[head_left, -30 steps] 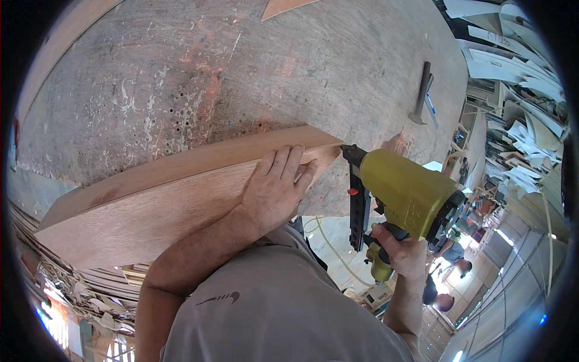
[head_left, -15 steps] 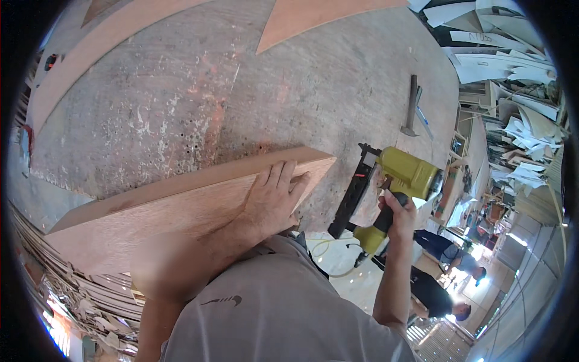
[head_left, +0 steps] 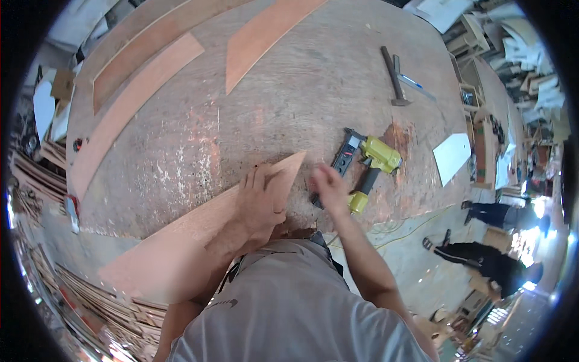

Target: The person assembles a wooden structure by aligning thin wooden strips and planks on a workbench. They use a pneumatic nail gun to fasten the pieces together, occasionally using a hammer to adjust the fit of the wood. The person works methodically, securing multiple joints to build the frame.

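My left hand lies mostly open on the long, pointed, reddish-brown wooden piece, seemingly steadying it because its left end overhangs the scuffed wooden table. My right hand curls loosely, blurred; I cannot tell whether it holds anything. The yellow-green and black nail gun lies beside it, within reach, room separating it from the dark hammer.

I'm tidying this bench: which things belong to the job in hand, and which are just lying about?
Likely in the job:
wooden piece, under the left hand
nail gun, near the right hand

Apparently just lying about:
hammer
blue pen
white sheet
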The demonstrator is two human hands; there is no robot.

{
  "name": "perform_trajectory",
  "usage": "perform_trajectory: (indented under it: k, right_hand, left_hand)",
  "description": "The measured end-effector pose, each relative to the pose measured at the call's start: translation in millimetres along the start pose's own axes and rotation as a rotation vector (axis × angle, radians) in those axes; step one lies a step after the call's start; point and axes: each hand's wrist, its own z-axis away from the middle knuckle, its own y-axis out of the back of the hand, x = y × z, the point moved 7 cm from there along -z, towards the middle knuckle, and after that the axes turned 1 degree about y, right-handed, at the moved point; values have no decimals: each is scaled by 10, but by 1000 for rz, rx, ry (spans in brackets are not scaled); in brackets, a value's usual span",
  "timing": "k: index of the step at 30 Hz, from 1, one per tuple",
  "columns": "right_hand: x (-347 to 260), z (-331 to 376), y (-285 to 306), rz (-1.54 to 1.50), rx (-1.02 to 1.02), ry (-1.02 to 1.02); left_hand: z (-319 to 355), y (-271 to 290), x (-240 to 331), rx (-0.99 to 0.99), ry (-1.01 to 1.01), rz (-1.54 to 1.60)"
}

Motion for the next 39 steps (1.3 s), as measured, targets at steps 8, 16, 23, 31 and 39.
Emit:
perform_trajectory:
  k: [8, 16, 23, 31, 39]
  right_hand:
    - [-277, 75, -685, -212, 74, 87]
    - [-21, -176, -760, -192, 18, 257]
    - [-94, -170, -674, -210, -28, 151]
    - [-370, 12, -556, -148, 187, 146]
    - [13, 559, -757, 169, 510, -178]
  left_hand:
    - [2, -88, 58, -12, 29, -35]
    - [526, 337, -320, 347, -177, 165]
    - [4133, 1672, -3707, 1276, 832, -105]
    - [6782, 843, -5578, 1023, 1306, 1094]
    - [6694, 638, -5845, 1441, 711, 1334]
